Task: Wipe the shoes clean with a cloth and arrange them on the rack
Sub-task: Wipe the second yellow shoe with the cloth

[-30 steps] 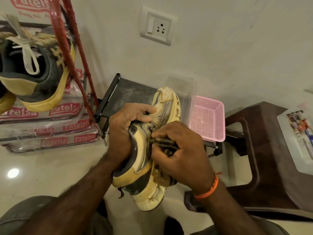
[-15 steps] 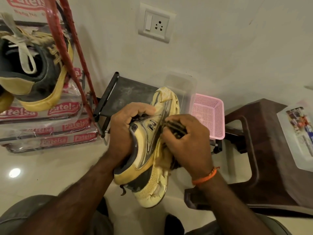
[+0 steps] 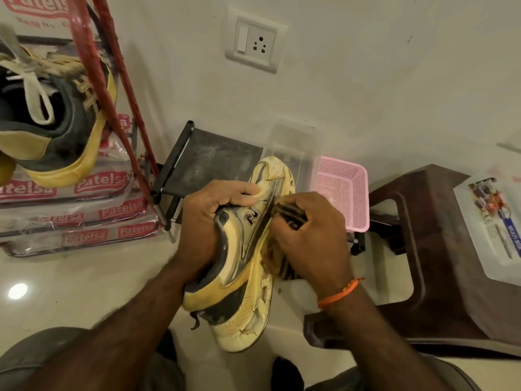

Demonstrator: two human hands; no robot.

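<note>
The shoe [image 3: 248, 249] is held in mid-air above the floor, its collar gripped by the left hand [image 3: 208, 230]; the right hand [image 3: 310, 238] pinches a bunched cloth [image 3: 290, 215] against its side. It looks light, soft-sided, stiff-soled; the collar seems the firmest hold.

A single head-worn wide-angle view looks forward and steeply down from above; both hands sit close, mid-frame. It faces the wall [image 3: 366, 80] and the floor [image 3: 70, 277] at its foot.

We see a white switch-and-socket plate [image 3: 256, 43] on the wall and a pink mesh basket [image 3: 342, 193] beside a clear plastic container [image 3: 293, 142]. A brown plastic stool [image 3: 417, 249] carries a lidded clear box [image 3: 493, 224]; stacked Patelsa packets [image 3: 81, 221] lie left.
</note>
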